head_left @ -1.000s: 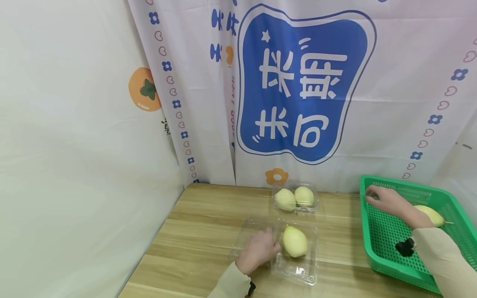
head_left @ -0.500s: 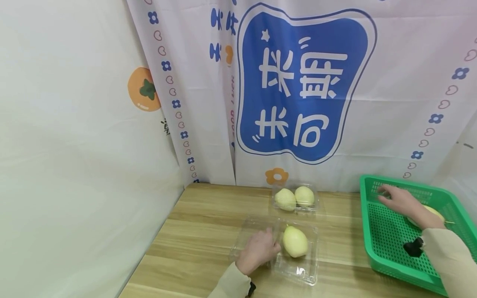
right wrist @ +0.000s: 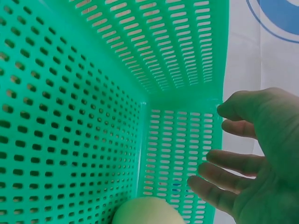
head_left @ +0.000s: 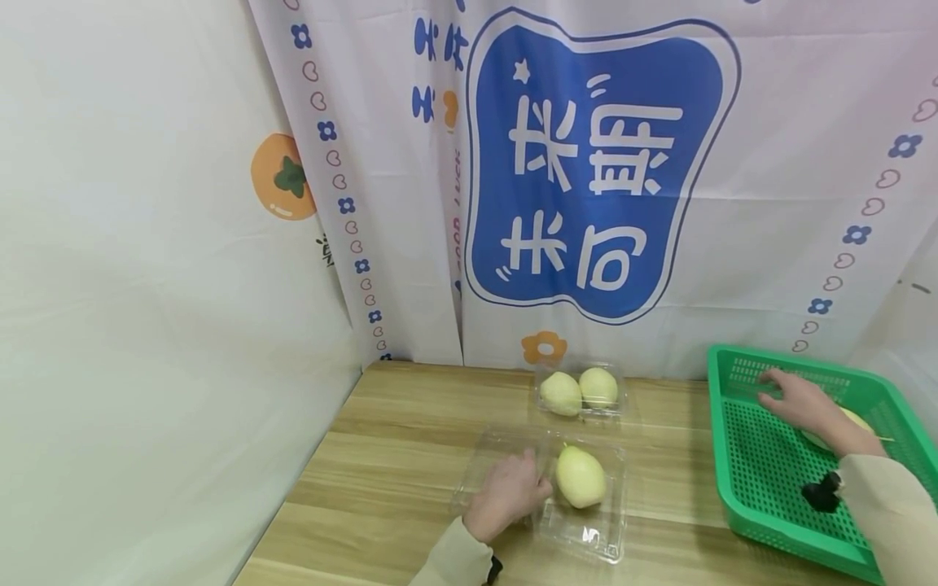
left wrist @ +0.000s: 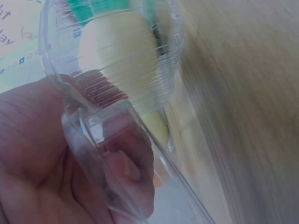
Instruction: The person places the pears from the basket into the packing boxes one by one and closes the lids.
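A clear plastic clamshell box [head_left: 579, 533] lies unfolded on the wooden table, one yellow pear [head_left: 580, 478] sitting in its right half. My left hand [head_left: 506, 492] is at the box's middle fold; its curled fingers show through the clear plastic [left wrist: 180, 186] in the left wrist view, gripping the edge. Over the green basket [head_left: 721, 456] at the right, my right hand [head_left: 802, 404] hovers with spread, slightly bent fingers and nothing in them. Partly hidden below that wrist is another pear [head_left: 857, 421] in the basket, whose top [right wrist: 148, 212] shows in the right wrist view.
Behind the unfolded box stands a second clear box [head_left: 618, 407] containing two pears [head_left: 561, 394], near the table's back edge. A printed white curtain [head_left: 410, 293] hangs right behind the table [head_left: 366, 456], and a plain white sheet [head_left: 183, 366] borders its left side.
My right hand has moved rightward over the basket, from near its left rim toward the pear inside. The left hand and the clamshell box have stayed in place.
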Available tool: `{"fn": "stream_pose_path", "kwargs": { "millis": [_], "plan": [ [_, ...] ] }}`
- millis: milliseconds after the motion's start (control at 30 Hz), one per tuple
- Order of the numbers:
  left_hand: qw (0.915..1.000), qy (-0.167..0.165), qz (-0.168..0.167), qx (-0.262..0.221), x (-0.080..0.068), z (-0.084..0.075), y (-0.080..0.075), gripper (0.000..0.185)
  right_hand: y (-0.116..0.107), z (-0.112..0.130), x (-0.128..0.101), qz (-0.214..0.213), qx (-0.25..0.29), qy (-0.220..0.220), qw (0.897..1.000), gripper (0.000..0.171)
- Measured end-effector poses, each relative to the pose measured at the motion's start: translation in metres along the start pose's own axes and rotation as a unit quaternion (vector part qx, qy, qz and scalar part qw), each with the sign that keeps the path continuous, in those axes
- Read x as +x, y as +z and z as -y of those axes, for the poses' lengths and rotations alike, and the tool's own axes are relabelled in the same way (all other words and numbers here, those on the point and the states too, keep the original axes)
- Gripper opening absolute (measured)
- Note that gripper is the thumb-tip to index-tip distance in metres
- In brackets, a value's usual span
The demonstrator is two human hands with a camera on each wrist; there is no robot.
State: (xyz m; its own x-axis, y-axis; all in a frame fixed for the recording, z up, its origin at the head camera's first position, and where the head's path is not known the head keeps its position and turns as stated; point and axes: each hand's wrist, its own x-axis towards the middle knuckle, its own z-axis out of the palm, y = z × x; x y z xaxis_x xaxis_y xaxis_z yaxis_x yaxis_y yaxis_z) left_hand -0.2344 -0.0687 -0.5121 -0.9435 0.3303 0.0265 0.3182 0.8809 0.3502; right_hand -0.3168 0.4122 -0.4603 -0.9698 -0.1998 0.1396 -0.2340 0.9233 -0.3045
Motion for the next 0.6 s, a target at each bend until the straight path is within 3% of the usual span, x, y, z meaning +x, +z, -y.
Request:
{"fn": "stream_pose_path", "kwargs": {
  "millis": [600],
  "plan": [
    [0.9998, 0.006, -0.011, 0.018, -0.004, -0.003, -0.002, 0.028, -0.003, -0.033, -0.017, 0.014, 0.003, 0.038, 0.999, 0.044]
  ]
}}
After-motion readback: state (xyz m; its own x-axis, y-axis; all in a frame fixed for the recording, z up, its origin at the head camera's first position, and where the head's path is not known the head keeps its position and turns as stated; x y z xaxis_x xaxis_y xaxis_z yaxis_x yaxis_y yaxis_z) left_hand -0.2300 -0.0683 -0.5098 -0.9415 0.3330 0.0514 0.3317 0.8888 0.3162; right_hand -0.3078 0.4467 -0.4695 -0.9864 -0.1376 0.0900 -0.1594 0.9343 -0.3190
